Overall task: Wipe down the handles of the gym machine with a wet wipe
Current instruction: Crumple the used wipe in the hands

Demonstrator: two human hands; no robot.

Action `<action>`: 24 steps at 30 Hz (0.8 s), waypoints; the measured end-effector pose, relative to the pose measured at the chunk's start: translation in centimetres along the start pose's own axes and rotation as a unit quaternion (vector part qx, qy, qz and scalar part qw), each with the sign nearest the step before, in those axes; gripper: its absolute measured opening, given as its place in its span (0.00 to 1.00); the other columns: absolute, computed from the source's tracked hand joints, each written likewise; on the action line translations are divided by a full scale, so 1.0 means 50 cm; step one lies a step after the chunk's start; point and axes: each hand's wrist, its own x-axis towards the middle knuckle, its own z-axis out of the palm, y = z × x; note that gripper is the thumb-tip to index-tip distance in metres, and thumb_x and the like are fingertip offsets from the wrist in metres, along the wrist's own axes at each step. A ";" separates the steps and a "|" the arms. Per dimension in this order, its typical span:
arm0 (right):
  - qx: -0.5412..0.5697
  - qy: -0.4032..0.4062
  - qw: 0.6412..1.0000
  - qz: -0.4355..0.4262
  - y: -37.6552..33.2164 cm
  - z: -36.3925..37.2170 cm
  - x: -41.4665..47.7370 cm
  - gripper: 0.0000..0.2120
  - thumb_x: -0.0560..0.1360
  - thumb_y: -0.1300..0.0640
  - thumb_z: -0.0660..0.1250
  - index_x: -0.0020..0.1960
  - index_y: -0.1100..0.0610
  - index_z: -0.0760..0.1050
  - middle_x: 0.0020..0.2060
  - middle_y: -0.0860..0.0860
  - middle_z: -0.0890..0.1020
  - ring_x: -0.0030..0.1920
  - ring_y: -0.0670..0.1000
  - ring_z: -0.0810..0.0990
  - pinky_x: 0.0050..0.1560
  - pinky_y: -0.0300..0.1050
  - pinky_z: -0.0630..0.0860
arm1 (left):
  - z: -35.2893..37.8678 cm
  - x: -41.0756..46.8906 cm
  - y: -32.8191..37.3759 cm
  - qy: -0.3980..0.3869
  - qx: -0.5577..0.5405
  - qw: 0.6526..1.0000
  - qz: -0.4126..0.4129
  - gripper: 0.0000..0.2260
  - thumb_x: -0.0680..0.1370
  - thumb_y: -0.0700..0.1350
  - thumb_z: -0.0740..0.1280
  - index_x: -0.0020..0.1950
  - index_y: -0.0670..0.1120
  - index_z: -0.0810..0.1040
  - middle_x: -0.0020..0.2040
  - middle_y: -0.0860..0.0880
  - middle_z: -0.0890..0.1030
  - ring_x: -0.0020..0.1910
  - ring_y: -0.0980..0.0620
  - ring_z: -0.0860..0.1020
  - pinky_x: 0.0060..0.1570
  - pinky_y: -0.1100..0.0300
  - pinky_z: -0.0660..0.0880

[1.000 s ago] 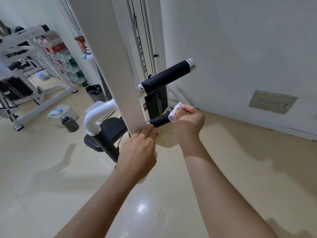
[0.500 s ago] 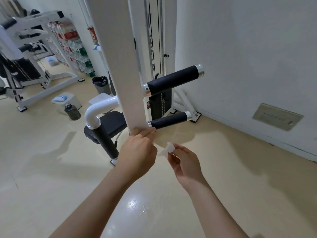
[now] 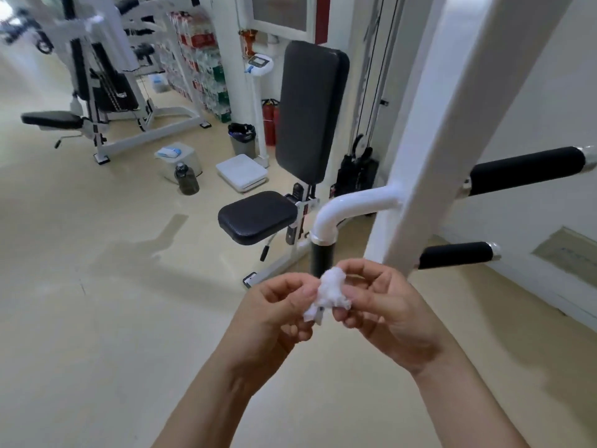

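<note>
A crumpled white wet wipe [image 3: 329, 294] sits between both hands in the middle of the view. My left hand [image 3: 274, 313] pinches its lower left edge, and my right hand [image 3: 384, 305] pinches its right side. Just behind the wipe hangs a vertical black handle [image 3: 321, 258] on a curved white tube. Two more black handles stick out to the right of the white arm [image 3: 458, 101]: an upper handle [image 3: 526, 169] and a lower handle [image 3: 455, 255]. No hand touches any handle.
The machine's black seat [image 3: 256, 216] and backrest [image 3: 310, 108] stand behind the hands. On the floor lie a dark water bottle [image 3: 186, 179], a white box [image 3: 240, 176] and a bin [image 3: 241, 137]. Another gym machine [image 3: 97, 92] stands at the far left.
My left hand let go of the white arm and came to the wipe. My right hand drew the wipe away from the lower handle. The view swung left.
</note>
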 end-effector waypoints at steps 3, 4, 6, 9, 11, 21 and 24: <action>0.041 -0.005 0.999 -0.007 0.046 0.127 0.053 0.08 0.69 0.68 0.70 0.42 0.56 0.83 0.33 0.56 0.81 0.27 0.48 0.76 0.25 0.34 0.72 | -0.115 -0.052 0.056 -0.012 -0.032 0.999 0.002 0.22 0.54 0.52 0.83 0.42 0.43 0.84 0.28 0.47 0.76 0.22 0.56 0.68 0.22 0.68 0.66; 0.058 0.002 0.998 -0.006 0.065 0.168 0.075 0.08 0.69 0.67 0.69 0.42 0.56 0.82 0.32 0.56 0.80 0.27 0.47 0.76 0.25 0.34 0.71 | -0.155 -0.071 0.079 -0.012 -0.013 1.000 0.002 0.23 0.54 0.51 0.83 0.44 0.42 0.84 0.29 0.46 0.76 0.22 0.56 0.69 0.23 0.67 0.67; 0.077 0.039 0.996 0.004 0.105 0.244 0.123 0.07 0.69 0.66 0.67 0.42 0.57 0.82 0.34 0.56 0.79 0.26 0.46 0.74 0.24 0.33 0.71 | -0.233 -0.108 0.128 0.007 0.068 0.998 -0.003 0.18 0.59 0.45 0.81 0.45 0.42 0.84 0.29 0.46 0.76 0.24 0.54 0.69 0.25 0.65 0.68; 0.073 0.102 0.992 0.028 0.158 0.344 0.196 0.08 0.73 0.68 0.65 0.46 0.59 0.80 0.34 0.55 0.78 0.26 0.45 0.72 0.24 0.32 0.69 | -0.336 -0.155 0.200 0.057 0.211 0.975 0.028 0.07 0.66 0.42 0.77 0.42 0.41 0.85 0.29 0.46 0.75 0.27 0.52 0.69 0.29 0.64 0.68; 0.050 0.134 0.989 0.048 0.184 0.395 0.240 0.07 0.75 0.67 0.64 0.48 0.60 0.79 0.30 0.53 0.78 0.26 0.44 0.71 0.24 0.32 0.67 | -0.397 -0.172 0.236 0.120 0.251 0.958 0.074 0.05 0.71 0.43 0.74 0.38 0.42 0.83 0.28 0.47 0.75 0.28 0.52 0.70 0.30 0.66 0.68; -0.335 0.186 0.917 -0.110 0.194 0.506 0.496 0.08 0.75 0.64 0.67 0.46 0.54 0.82 0.31 0.47 0.82 0.31 0.44 0.78 0.34 0.35 0.74 | -0.631 -0.051 0.391 0.201 -0.020 0.967 0.154 0.09 0.73 0.50 0.64 0.37 0.48 0.76 0.37 0.50 0.77 0.38 0.52 0.75 0.39 0.58 0.71; -0.328 0.149 0.924 -0.130 0.173 0.530 0.620 0.09 0.75 0.66 0.68 0.47 0.54 0.82 0.37 0.50 0.85 0.36 0.46 0.81 0.37 0.34 0.76 | -0.710 0.032 0.442 0.223 -0.058 0.960 0.162 0.06 0.72 0.47 0.66 0.44 0.44 0.77 0.37 0.48 0.80 0.36 0.53 0.78 0.35 0.63 0.75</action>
